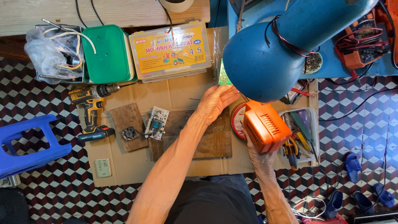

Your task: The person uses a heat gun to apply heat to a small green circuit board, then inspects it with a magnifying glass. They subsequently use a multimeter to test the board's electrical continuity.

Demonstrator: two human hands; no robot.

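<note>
Down on the cardboard sheet (124, 168) spread over the patterned tile floor (41, 191), the right hand (260, 159) grips an orange plastic casing (265, 126) from below, fingers curled around its lower end so it sits lifted above the cardboard. The casing is a boxy, rounded shell, bright orange, with a row of narrow vent slots on its upper face. Its long axis runs diagonally, from upper left beside the lamp down to lower right, with the slotted face turned up toward the camera.

The left hand (215, 103) reaches forward under the big blue desk lamp (273, 58), fingers nearly straight and close together, their tips touching a small green circuit board (224, 79) standing at the lamp's edge; whether they pinch it I cannot tell. Below that hand lies a dark wooden board (207, 141), and a round red tin (238, 120) sits just beside the orange casing.

Containers: a clear plastic tray (314, 137) on the right holds pliers, cutters and other hand tools with coloured handles. At the top, a clear flat box with a yellow label (170, 52) lies next to a green-lidded box (107, 54), and a crumpled plastic bag (52, 54) on the far left holds wires.

Further left, a yellow and black cordless drill (89, 110) lies on the cardboard, near a white circuit board (157, 122) and a small fan (129, 133) on another piece of wood. A blue plastic stool (25, 145) stands on the floor.
</note>
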